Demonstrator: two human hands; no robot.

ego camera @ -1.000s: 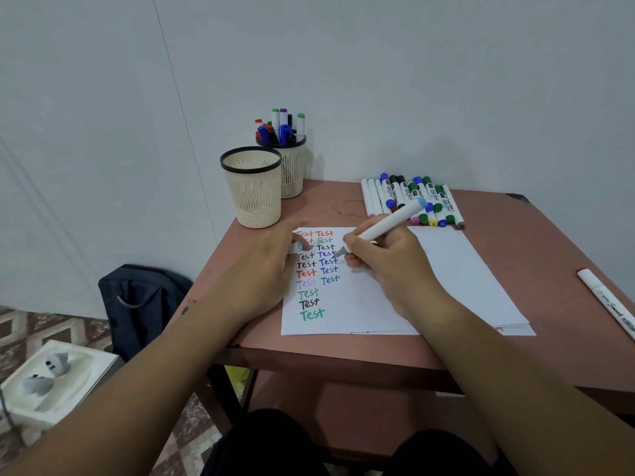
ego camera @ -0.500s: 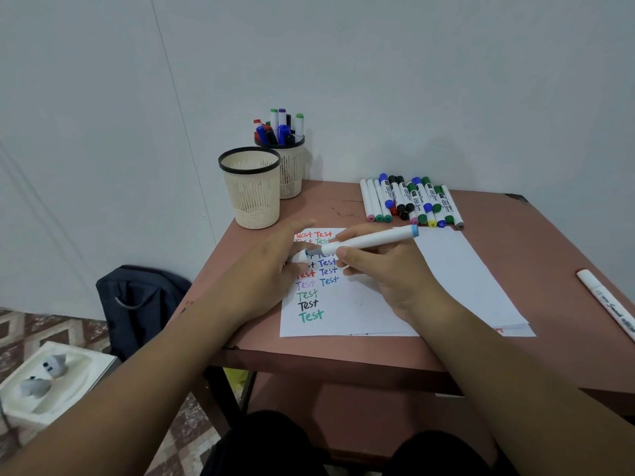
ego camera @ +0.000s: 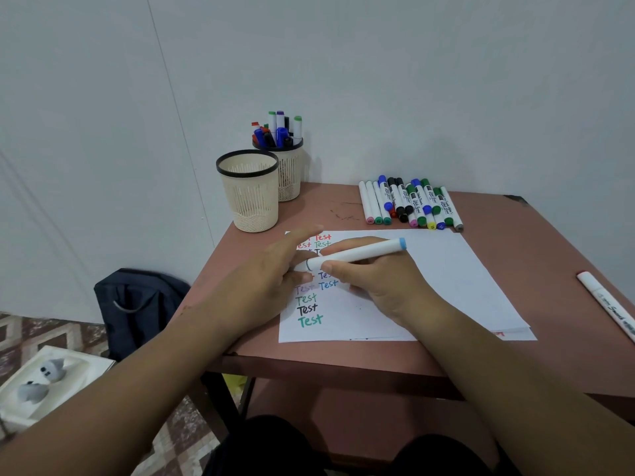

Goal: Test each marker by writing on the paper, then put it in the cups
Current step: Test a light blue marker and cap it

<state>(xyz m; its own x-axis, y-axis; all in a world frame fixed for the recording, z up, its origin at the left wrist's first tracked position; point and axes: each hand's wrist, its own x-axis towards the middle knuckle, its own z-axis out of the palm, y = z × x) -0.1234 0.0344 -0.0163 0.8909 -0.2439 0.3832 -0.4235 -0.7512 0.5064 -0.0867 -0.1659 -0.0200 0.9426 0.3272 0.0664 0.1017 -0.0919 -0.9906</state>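
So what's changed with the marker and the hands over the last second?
The right hand has swung the marker from tip-down writing to lying nearly level above the paper, tip pointing left. The left hand has closed in on that tip end, apparently pushing the cap on; the cap itself is hard to make out. Both cups, the marker row and the written words have not moved.

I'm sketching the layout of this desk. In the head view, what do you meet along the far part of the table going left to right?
Empty mesh cup → mesh cup full of markers → row of loose markers lying side by side.
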